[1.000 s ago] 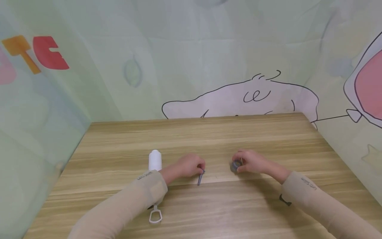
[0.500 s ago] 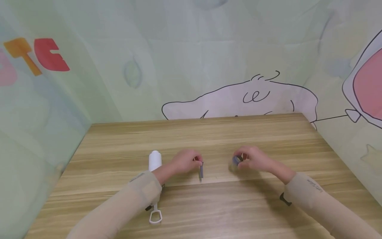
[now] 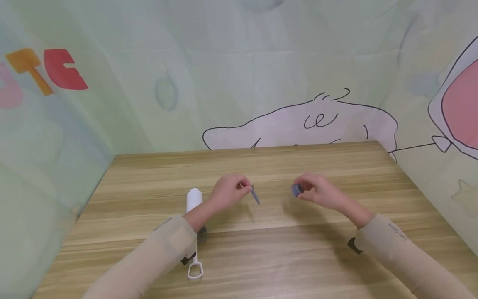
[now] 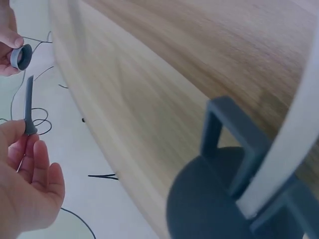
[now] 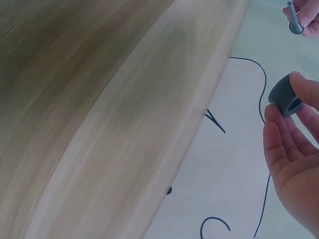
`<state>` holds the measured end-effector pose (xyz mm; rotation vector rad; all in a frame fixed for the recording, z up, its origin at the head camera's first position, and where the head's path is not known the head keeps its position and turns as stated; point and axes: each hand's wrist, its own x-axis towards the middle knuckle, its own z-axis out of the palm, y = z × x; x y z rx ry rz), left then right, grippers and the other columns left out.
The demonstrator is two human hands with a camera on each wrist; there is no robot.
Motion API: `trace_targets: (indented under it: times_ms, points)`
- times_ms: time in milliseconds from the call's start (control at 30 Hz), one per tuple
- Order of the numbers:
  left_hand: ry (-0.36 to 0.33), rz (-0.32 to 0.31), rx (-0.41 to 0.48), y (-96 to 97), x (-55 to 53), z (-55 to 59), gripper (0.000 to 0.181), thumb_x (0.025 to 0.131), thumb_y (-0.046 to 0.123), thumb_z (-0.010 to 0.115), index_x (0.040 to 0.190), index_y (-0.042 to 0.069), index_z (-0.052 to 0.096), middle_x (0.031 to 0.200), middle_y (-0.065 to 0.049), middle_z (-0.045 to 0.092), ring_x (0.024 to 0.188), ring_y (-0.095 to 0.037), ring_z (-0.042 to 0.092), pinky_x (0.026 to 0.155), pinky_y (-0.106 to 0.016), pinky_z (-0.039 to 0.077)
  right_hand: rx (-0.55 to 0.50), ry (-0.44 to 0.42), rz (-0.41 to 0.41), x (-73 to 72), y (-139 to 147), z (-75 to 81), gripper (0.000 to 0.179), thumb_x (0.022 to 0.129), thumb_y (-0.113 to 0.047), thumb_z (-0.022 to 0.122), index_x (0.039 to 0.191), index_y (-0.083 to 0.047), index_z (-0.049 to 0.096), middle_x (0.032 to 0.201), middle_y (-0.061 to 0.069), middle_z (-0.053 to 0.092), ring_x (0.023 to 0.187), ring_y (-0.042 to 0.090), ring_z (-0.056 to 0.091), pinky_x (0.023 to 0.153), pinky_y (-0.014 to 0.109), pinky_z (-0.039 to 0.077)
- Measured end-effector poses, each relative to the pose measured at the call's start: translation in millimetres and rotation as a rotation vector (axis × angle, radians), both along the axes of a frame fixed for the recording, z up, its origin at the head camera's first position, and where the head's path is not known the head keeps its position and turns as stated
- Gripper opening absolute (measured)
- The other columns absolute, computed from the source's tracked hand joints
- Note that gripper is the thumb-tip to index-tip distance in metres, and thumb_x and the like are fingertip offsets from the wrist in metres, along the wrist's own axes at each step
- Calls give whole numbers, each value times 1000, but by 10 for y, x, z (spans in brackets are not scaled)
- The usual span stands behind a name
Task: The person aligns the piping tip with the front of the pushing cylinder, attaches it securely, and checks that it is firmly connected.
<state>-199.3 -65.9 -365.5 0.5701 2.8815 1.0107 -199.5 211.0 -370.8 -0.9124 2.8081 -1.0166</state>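
Note:
My left hand (image 3: 228, 192) pinches a slim grey-blue stick (image 3: 255, 195) by its flared end between thumb and fingertips. In the left wrist view the stick (image 4: 28, 102) points up from the fingers, toward the ring in the other hand. My right hand (image 3: 320, 192) grips a short, hollow grey ring (image 3: 297, 190) by its rim, its opening showing in the left wrist view. The ring (image 5: 284, 95) has a tapered wall in the right wrist view. Both pieces are held above the table, apart from each other.
A white cylinder (image 3: 193, 199) lies on the wooden table (image 3: 291, 257), partly under my left forearm. It has a dark grey end (image 4: 199, 199) with brackets, and a white rod ending in a loop handle (image 3: 195, 270). A printed cloth (image 3: 239, 74) hangs behind the table.
Both hands have risen from the table and moved toward its far side, the stick and ring with them. The stick has swung so its free end now points right.

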Motion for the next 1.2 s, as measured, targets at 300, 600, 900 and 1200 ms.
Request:
trace_targets:
  times_ms: [300, 600, 900, 1200]
  points:
    - [31, 76, 116, -13, 37, 100, 8, 81, 23, 63, 79, 15, 64, 74, 4, 63, 70, -9, 54, 61, -21, 44, -105, 20, -44, 32, -50, 76, 32, 71, -3, 70, 101, -1, 60, 89, 7, 63, 78, 14, 57, 72, 26, 50]
    - [26, 161, 207, 5, 104, 166, 12, 81, 25, 62, 84, 13, 65, 77, 2, 63, 72, -11, 54, 57, -21, 44, -176, 23, -110, 54, -162, 73, 33, 71, -7, 71, 103, -3, 60, 93, 9, 63, 84, 17, 59, 77, 32, 51]
    - [114, 198, 306, 32, 154, 153, 12, 80, 20, 63, 85, 9, 65, 77, 0, 64, 70, -11, 54, 61, -22, 45, -327, -7, -147, 84, -295, 59, 32, 71, -4, 70, 101, 0, 58, 92, 12, 64, 80, 11, 59, 76, 31, 51]
    - [166, 229, 405, 78, 212, 141, 13, 80, 19, 64, 82, 6, 64, 79, -4, 63, 73, -14, 55, 67, -26, 47, -411, -45, -147, 105, -416, 58, 32, 71, -4, 70, 100, 2, 57, 93, 15, 64, 79, 6, 59, 77, 31, 51]
